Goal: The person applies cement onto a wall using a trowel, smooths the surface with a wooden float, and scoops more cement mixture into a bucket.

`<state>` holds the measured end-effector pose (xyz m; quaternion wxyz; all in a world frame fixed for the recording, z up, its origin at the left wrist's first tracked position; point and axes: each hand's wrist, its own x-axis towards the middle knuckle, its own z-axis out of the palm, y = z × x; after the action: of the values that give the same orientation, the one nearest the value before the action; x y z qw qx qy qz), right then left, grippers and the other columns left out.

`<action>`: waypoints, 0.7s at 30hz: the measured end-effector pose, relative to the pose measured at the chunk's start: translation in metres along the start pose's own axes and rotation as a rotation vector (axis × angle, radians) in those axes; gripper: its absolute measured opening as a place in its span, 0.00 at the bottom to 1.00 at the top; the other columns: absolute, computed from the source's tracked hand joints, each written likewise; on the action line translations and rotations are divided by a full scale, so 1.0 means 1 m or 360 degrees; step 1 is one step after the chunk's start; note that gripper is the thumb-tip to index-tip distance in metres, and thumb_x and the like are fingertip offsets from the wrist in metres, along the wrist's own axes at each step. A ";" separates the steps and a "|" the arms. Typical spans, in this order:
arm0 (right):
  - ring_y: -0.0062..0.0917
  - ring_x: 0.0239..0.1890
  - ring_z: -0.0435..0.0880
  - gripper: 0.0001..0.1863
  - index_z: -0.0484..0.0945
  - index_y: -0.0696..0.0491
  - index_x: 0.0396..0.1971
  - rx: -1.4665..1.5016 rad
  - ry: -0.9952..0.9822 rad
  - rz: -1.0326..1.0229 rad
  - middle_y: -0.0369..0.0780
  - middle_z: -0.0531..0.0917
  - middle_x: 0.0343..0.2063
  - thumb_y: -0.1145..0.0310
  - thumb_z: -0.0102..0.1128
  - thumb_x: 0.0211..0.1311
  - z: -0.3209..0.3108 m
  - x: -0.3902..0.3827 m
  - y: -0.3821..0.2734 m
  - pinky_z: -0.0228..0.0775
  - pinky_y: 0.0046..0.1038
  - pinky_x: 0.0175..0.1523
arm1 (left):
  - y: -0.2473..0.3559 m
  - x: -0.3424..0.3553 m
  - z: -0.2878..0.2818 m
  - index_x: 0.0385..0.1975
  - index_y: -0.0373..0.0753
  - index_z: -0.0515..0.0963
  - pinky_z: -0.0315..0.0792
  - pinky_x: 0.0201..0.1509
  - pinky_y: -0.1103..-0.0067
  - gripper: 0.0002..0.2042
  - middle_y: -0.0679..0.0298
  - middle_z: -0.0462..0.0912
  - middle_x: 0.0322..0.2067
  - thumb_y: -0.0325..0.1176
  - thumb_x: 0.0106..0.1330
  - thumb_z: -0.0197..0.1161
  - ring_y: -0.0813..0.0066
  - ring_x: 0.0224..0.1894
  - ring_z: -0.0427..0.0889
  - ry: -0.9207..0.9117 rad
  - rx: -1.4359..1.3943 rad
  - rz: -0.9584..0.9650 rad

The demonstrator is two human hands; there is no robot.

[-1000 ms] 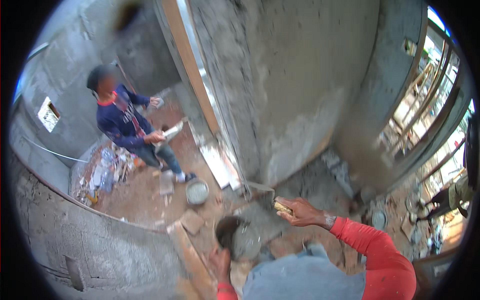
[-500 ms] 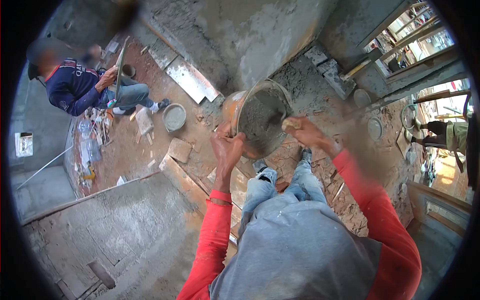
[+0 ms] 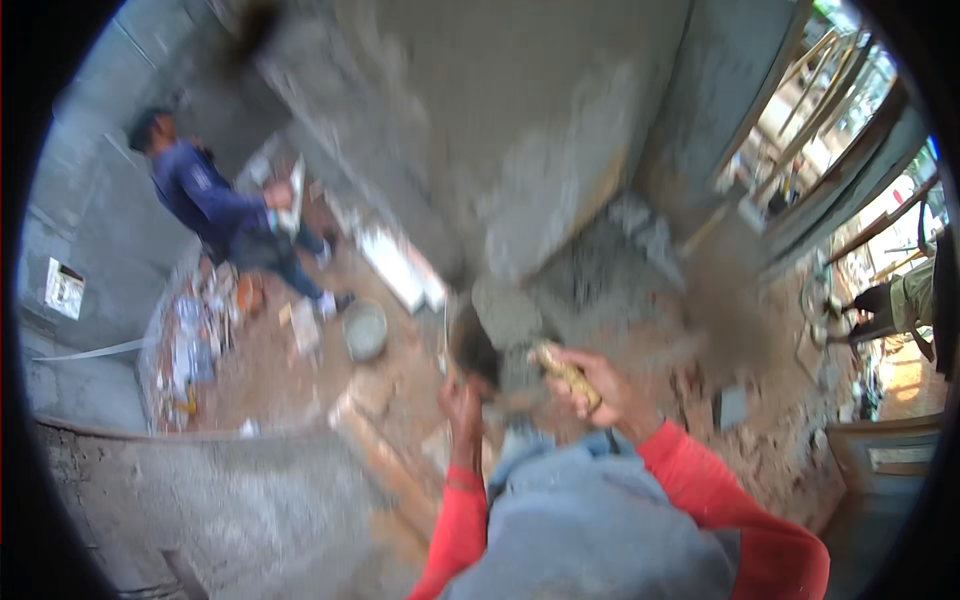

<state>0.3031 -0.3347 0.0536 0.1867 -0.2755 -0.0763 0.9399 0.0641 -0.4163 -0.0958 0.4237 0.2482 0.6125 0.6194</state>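
Observation:
My left hand (image 3: 462, 402) is closed at the near edge of a dark bucket (image 3: 473, 348), which is tilted and blurred. My right hand (image 3: 600, 390) grips a trowel by its worn yellowish handle (image 3: 568, 376), just right of the bucket. The trowel's blade is hard to separate from the grey behind it. Beyond the bucket, a patch of wet grey mortar (image 3: 512, 308) shows at the foot of the plastered wall (image 3: 540, 130).
A co-worker in dark blue (image 3: 205, 190) stands at the left holding a pale board. A bucket of grey mix (image 3: 364, 330) sits on the dirt floor. White boards (image 3: 392, 268) lie by the wall, and a low concrete slab (image 3: 230, 500) fills the lower left. Another person (image 3: 910, 300) is at the far right.
My left hand and the bucket have come lower and left, and the bucket has tipped. My right hand has drawn back with the trowel. The co-worker, seated or crouched before, now stands.

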 end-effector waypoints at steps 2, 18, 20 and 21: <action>0.16 0.12 0.66 0.17 0.74 0.47 0.57 -0.0073 -0.0235 -0.0145 0.35 0.73 0.21 0.56 0.53 0.76 0.021 0.004 -0.037 0.57 0.18 0.13 | -0.035 -0.003 -0.024 0.53 0.33 0.81 0.73 0.28 0.80 0.17 0.69 0.82 0.25 0.20 0.63 0.59 0.84 0.25 0.78 0.0213 0.0039 0.0017; 0.32 0.18 0.81 0.11 0.76 0.57 0.36 -0.0532 0.1507 -0.4991 0.42 0.80 0.18 0.64 0.63 0.62 0.384 -0.218 -0.398 0.75 0.35 0.27 | -0.099 -0.042 -0.139 0.36 0.35 0.75 0.67 0.34 0.63 0.13 0.65 0.73 0.27 0.40 0.67 0.64 0.68 0.27 0.69 0.1102 0.0576 -0.0605; 0.41 0.23 0.85 0.13 0.77 0.58 0.35 0.0036 0.1854 -0.5161 0.46 0.83 0.22 0.62 0.62 0.60 0.416 -0.228 -0.411 0.75 0.41 0.32 | -0.092 -0.046 -0.143 0.35 0.36 0.74 0.67 0.33 0.63 0.13 0.65 0.72 0.26 0.40 0.68 0.64 0.68 0.26 0.68 0.1127 0.0553 -0.0602; 0.46 0.26 0.87 0.14 0.77 0.58 0.34 0.0341 0.2023 -0.5210 0.49 0.85 0.24 0.62 0.62 0.59 0.428 -0.226 -0.412 0.75 0.45 0.35 | -0.092 -0.049 -0.148 0.34 0.36 0.74 0.66 0.33 0.64 0.13 0.65 0.71 0.26 0.40 0.69 0.64 0.68 0.26 0.67 0.1130 0.0538 -0.0607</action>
<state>0.3726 -0.0629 0.6238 -0.8677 0.2011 0.1151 0.4399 -0.0129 -0.5480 -0.1933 0.2470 -0.0318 0.8479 0.4680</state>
